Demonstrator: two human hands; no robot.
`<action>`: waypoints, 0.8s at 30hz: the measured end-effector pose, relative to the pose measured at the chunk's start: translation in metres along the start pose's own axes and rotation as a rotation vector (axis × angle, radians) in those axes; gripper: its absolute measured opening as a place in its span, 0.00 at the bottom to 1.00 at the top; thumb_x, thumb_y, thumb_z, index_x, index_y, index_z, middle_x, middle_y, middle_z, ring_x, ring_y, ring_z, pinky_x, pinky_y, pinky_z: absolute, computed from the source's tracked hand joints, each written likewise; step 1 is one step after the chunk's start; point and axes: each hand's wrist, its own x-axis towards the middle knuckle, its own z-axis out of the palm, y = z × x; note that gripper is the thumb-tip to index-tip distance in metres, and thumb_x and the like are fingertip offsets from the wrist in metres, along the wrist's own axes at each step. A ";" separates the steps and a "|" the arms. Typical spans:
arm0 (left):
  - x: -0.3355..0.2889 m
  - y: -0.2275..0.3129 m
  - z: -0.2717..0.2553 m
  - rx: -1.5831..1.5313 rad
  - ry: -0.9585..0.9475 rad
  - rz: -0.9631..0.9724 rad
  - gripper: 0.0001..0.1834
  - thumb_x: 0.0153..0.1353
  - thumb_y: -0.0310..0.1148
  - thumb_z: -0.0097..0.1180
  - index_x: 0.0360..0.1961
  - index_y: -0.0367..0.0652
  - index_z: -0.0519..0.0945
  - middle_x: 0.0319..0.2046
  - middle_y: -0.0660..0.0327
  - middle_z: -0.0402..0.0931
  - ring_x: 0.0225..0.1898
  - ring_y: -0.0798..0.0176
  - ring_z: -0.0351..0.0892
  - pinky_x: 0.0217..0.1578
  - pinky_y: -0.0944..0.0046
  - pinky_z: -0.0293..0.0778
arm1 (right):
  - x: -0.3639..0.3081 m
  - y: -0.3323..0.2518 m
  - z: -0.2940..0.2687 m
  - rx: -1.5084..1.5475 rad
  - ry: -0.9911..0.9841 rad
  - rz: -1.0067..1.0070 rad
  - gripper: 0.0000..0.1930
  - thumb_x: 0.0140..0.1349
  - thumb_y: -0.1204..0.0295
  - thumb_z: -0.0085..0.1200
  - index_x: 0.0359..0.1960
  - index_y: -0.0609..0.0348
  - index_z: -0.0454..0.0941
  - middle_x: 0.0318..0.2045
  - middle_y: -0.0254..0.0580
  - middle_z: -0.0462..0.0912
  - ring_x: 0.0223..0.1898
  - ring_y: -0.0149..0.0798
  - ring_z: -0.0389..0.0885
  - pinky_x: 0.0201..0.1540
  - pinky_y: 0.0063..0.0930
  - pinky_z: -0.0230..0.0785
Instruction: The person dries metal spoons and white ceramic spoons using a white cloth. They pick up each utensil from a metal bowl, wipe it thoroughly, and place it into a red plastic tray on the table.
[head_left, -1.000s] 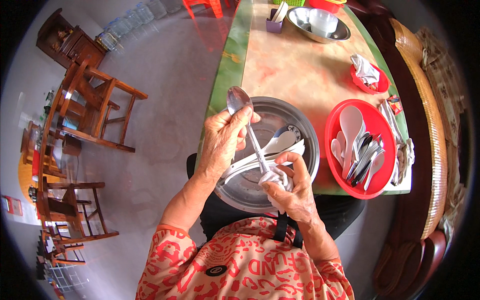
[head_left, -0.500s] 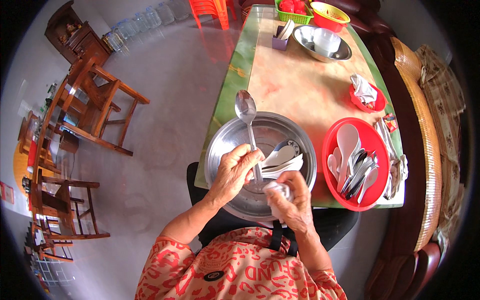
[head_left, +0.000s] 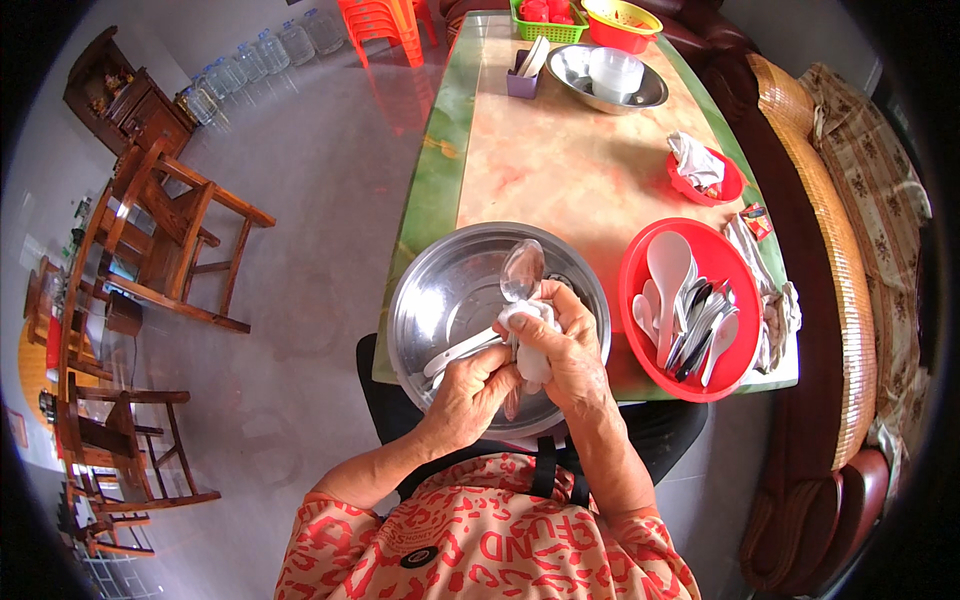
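Over the steel basin (head_left: 412, 300) I hold a large metal spoon (head_left: 522, 268), its bowl pointing away from me. My left hand (head_left: 468, 396) pinches the handle low down. Higher up, my right hand (head_left: 570, 352) is closed on a white cloth (head_left: 533, 362) wrapped about the handle just below the bowl. White spoons (head_left: 462, 352) lie in the basin beyond my left hand, and both hands partly cover what else is inside. To the right, a red basin (head_left: 632, 345) holds several white spoons and metal cutlery, with a big white serving spoon (head_left: 668, 262) on top.
Farther along the table stand a small red basket (head_left: 735, 185) with a cloth, a steel bowl (head_left: 565, 88) with white containers, a purple holder (head_left: 521, 86) and a green basket (head_left: 545, 32). A crumpled cloth (head_left: 775, 310) hangs at the right edge. Wooden chairs (head_left: 190, 240) stand left.
My right hand has brought the cloth up around the spoon's handle near its bowl. My left hand has shifted down the handle. White spoons now show at the basin's left side.
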 end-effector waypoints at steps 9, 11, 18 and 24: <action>0.001 -0.010 -0.005 0.107 -0.031 -0.126 0.08 0.65 0.30 0.47 0.38 0.35 0.72 0.21 0.62 0.73 0.22 0.71 0.73 0.23 0.70 0.69 | -0.017 0.005 -0.007 -0.265 0.068 -0.097 0.15 0.54 0.76 0.56 0.41 0.63 0.66 0.32 0.40 0.79 0.32 0.29 0.76 0.33 0.22 0.70; 0.005 -0.010 0.001 0.229 0.133 0.001 0.06 0.63 0.29 0.49 0.36 0.36 0.70 0.21 0.60 0.75 0.23 0.65 0.76 0.24 0.66 0.70 | -0.017 0.010 -0.007 -0.372 0.146 -0.221 0.15 0.54 0.78 0.57 0.40 0.63 0.65 0.29 0.41 0.79 0.29 0.29 0.76 0.30 0.21 0.69; 0.007 -0.026 0.013 -0.035 0.198 0.081 0.08 0.67 0.34 0.44 0.41 0.42 0.64 0.20 0.64 0.68 0.18 0.68 0.66 0.21 0.68 0.66 | -0.010 0.012 -0.002 -0.658 0.185 -0.527 0.14 0.55 0.76 0.57 0.39 0.62 0.64 0.24 0.44 0.78 0.26 0.28 0.76 0.28 0.21 0.68; 0.005 -0.014 -0.001 -0.573 0.012 -0.200 0.12 0.70 0.43 0.35 0.43 0.49 0.64 0.17 0.70 0.52 0.15 0.77 0.47 0.14 0.76 0.46 | -0.014 0.003 -0.005 -0.523 0.286 -0.722 0.16 0.52 0.79 0.59 0.42 0.61 0.69 0.35 0.43 0.76 0.36 0.35 0.75 0.36 0.25 0.68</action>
